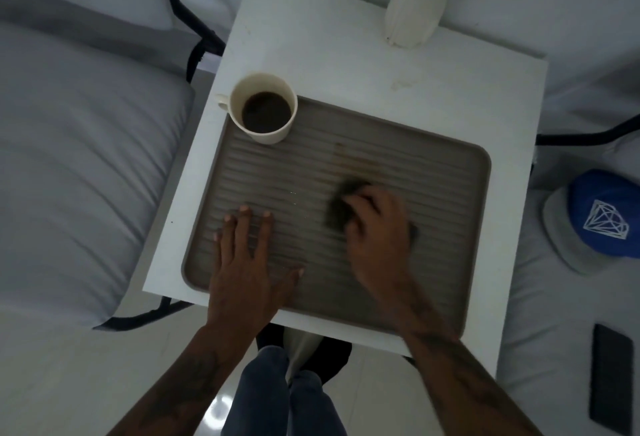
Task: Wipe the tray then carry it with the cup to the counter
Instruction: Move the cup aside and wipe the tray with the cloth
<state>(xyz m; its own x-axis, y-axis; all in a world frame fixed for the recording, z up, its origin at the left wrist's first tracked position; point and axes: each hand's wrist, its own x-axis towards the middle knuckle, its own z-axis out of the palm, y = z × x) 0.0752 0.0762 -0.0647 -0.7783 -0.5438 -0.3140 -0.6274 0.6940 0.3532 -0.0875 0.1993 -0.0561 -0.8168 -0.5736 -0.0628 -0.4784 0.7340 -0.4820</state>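
A grey ribbed tray (433, 172) lies on a small white table (346, 64). A cream cup (265, 108) holding dark liquid stands on the tray's far left corner, its handle pointing left. My left hand (247, 259) lies flat on the tray near its front left, fingers spread. My right hand (375, 231) is closed on a dark cloth (341, 205) pressed against the tray's middle right; hand and cloth are motion-blurred. A faint brownish stain (341, 151) shows on the tray beyond the cloth.
A white vase (412, 16) stands at the table's far edge. Beds with grey bedding flank the table on both sides. A blue cap (604, 217) and a dark phone (611, 376) lie on the right bed. My legs (287, 397) are below the table's front edge.
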